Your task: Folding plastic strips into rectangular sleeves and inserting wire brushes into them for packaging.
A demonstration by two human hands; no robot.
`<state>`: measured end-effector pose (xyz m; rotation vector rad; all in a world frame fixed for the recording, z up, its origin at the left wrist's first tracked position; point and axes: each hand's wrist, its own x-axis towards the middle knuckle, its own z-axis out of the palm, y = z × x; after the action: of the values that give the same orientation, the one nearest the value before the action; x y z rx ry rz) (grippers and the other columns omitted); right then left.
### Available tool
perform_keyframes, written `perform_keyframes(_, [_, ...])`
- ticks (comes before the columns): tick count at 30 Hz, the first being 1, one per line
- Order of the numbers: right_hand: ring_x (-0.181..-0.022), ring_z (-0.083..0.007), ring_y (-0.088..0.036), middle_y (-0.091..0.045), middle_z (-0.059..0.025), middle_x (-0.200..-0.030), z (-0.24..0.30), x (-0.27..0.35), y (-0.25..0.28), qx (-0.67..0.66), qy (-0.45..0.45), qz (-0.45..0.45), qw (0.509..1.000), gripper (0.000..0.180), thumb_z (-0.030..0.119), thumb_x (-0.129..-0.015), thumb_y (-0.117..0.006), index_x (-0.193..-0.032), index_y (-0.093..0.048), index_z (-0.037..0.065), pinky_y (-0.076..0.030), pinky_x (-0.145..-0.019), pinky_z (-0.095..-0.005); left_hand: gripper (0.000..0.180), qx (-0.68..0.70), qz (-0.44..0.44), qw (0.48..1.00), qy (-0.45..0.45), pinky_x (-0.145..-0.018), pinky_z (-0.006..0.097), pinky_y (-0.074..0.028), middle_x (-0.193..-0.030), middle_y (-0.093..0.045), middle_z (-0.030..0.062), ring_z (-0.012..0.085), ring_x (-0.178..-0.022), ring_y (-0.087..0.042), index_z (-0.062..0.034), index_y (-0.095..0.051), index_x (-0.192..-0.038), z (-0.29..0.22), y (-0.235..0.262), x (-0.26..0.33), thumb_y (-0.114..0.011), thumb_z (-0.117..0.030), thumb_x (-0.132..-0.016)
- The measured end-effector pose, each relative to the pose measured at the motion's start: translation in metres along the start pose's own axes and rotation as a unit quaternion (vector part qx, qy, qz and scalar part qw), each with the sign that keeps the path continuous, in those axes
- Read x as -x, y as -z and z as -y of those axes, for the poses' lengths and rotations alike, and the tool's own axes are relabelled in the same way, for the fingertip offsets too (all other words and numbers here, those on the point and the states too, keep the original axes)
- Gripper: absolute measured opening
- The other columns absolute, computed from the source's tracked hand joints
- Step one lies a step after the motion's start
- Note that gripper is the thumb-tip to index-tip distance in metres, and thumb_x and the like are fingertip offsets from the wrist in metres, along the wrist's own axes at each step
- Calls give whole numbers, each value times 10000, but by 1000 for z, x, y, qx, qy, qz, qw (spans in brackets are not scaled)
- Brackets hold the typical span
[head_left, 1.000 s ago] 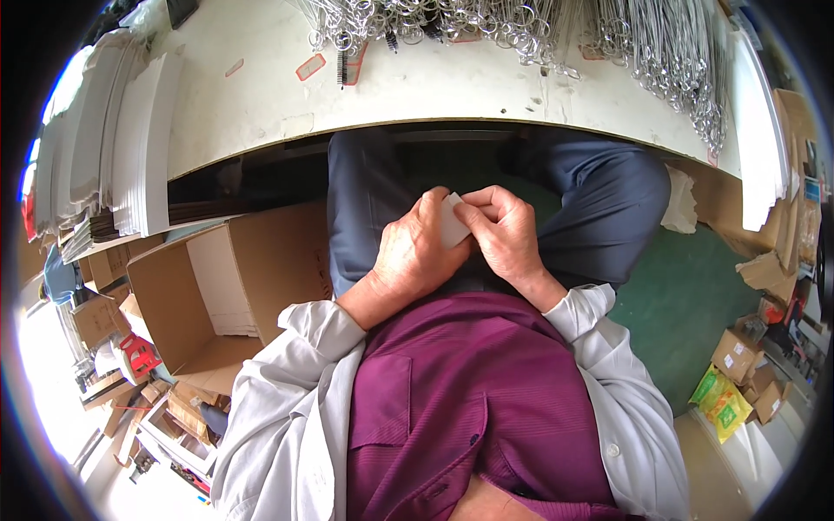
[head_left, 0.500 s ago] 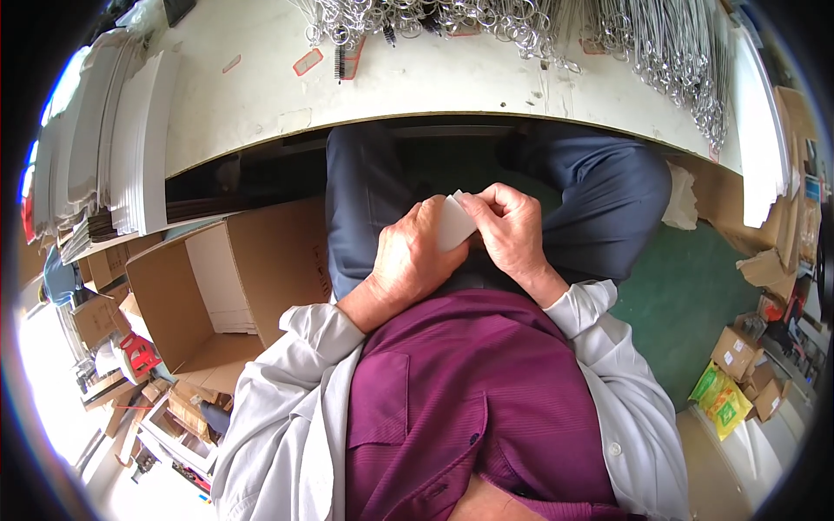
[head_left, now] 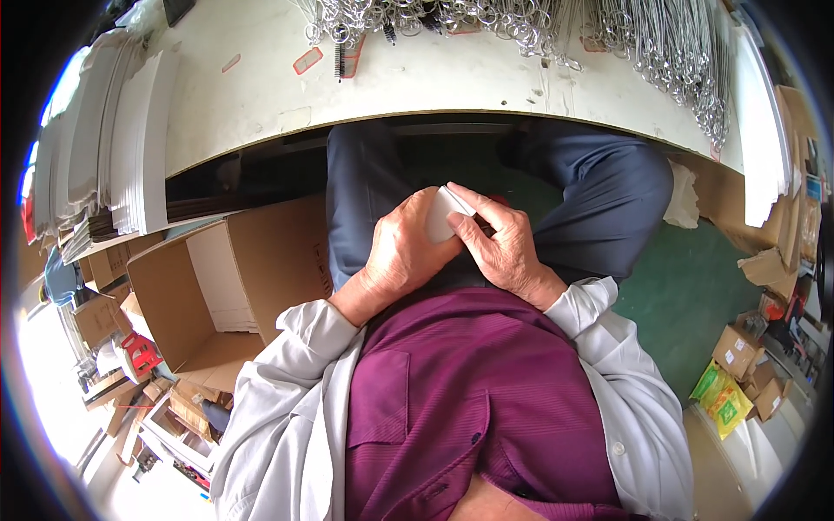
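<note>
Small white card-like piece (head_left: 441, 217) held above lap, between dark-trousered legs (head_left: 599, 204); clasped at left side by left hand (head_left: 400, 243), pinched at right edge by thumb and forefinger of right hand (head_left: 510, 247). Looped metal wires (head_left: 682, 74) piled on white worktable (head_left: 234, 108).

Pale marked worktable (head_left: 234, 104) across the top, green floor (head_left: 686, 295) below, glaring light (head_left: 42, 365) far left

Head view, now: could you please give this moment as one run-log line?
left hand: holding small white piece | right hand: touching its right side | open cardboard box: left of hands
</note>
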<state>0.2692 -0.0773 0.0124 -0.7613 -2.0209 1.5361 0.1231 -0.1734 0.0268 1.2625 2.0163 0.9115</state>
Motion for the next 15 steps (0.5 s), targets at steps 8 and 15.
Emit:
perform_keyframes(8, [-859, -217, -765, -757, -231, -938, 7, 1, 0, -28, -40, 25, 998, 459, 225, -1005, -711, -1376, -617, -27, -571, -742, -315, 514, 12, 7, 1000, 17, -794, 450, -600, -1021, -715, 218, 389, -923, -726, 16, -620, -1193, -3, 5, 0, -808, -260, -802])
perform_keyframes(15, [-846, -151, -729, -757, -190, -928, 6, 2, 0, -55, -76, 25, 995, 492, 219, -1019, -694, -1436, -567, -10, -558, -747, -292, 517, 25, 3, 1000, 4, -771, 445, -604, -993, -719, 226, 397, -899, -729, 24, -624, -1186, -7, 7, -7, -822, -241, -789])
